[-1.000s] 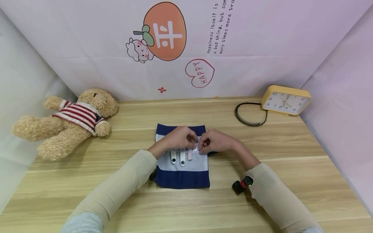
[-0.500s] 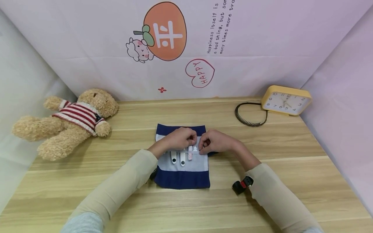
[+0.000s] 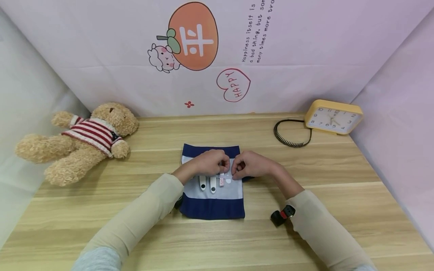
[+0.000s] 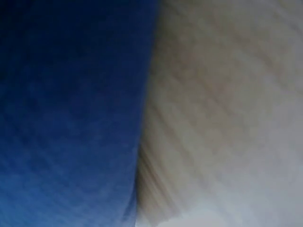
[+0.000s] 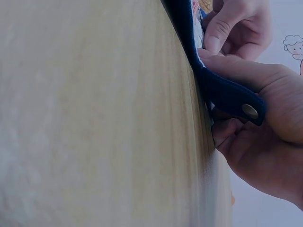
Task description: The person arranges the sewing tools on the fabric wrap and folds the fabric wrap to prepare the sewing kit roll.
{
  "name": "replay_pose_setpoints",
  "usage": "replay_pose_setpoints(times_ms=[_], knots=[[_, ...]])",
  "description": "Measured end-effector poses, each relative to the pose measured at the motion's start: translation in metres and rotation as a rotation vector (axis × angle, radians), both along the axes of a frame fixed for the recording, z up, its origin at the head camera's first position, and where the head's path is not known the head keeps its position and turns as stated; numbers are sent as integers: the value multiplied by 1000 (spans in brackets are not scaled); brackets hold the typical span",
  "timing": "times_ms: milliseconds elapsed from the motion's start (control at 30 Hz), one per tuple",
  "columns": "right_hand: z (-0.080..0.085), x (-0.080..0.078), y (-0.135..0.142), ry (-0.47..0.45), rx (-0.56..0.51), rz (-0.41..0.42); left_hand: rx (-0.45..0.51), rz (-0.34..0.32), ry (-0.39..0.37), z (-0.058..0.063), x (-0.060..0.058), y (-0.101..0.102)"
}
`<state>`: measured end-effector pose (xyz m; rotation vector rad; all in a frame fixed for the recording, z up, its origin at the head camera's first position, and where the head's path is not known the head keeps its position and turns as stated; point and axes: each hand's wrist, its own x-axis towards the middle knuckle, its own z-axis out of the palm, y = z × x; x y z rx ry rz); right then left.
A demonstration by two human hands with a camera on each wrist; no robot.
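A navy and grey cloth case (image 3: 211,208) lies unfolded on the table, with a pale band (image 3: 223,176) across its middle. Two white tools (image 3: 213,185) with black dots and a small pink-and-white item (image 3: 221,183) are tucked under the band. My left hand (image 3: 211,162) pinches a small item whose rounded white end (image 3: 228,181) shows below the band; its kind is unclear, the fingers cover the rest. My right hand (image 3: 253,164) grips the case's right edge. In the right wrist view, its thumb presses on top beside a navy tab (image 5: 227,92) with a metal snap.
A teddy bear (image 3: 91,135) in a striped shirt lies at the left back. At the right back, a black toothed headband (image 3: 291,143) lies by a yellow clock (image 3: 333,116). White walls enclose the wooden table (image 3: 217,244). Navy cloth (image 4: 71,104) fills half the blurred left wrist view.
The small item's white end has moved down, from above the band to below it. My left hand has shifted slightly, while my right hand keeps its place on the case's edge.
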<state>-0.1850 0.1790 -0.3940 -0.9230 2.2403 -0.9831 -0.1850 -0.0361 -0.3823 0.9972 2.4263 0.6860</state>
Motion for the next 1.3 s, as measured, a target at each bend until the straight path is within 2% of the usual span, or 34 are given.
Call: replay_pose_setpoints(times_ms=[267, 567, 867, 1300], knots=[[0, 1, 2, -9, -22, -23, 60, 61, -37, 0, 1, -4], [1, 3, 7, -20, -65, -34, 151, 73, -23, 2, 3, -15], [4, 6, 13, 35, -76, -66, 255, 123, -27, 2, 8, -40], [3, 8, 15, 49, -71, -68, 301, 259, -18, 4, 19, -81]])
